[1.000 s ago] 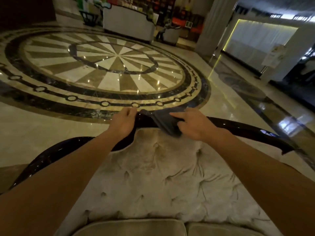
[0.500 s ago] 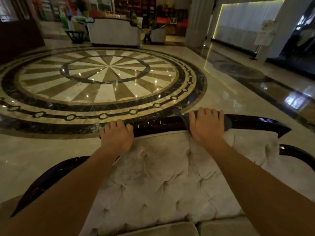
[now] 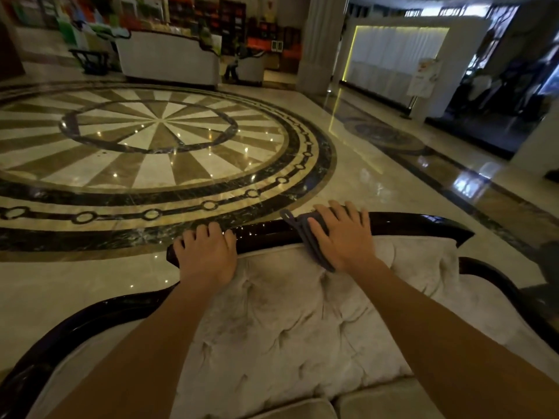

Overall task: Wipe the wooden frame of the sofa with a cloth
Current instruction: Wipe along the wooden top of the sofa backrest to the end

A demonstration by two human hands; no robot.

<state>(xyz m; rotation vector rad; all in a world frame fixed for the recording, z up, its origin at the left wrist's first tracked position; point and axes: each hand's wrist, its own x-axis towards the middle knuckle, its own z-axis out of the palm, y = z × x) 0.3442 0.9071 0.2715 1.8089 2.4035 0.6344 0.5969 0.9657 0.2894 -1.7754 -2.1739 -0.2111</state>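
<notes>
The sofa's dark glossy wooden frame (image 3: pixel 408 226) runs along the top of the tufted pale backrest (image 3: pixel 287 313) and curves down on both sides. A dark grey cloth (image 3: pixel 302 229) is draped over the top rail. My right hand (image 3: pixel 343 237) lies flat on the cloth, pressing it onto the rail. My left hand (image 3: pixel 205 252) rests on the left end of the top rail with its fingers curled over the edge; it holds nothing else.
Behind the sofa lies a polished marble floor with a large round pattern (image 3: pixel 151 137). A white sofa (image 3: pixel 169 60) stands at the far side, a column (image 3: pixel 320 40) beyond it, and a sign stand (image 3: pixel 422 78) at the right.
My right hand has slid the cloth to the right along the top rail and now lies flat on it. My left hand has moved left and settled on the rail's end.
</notes>
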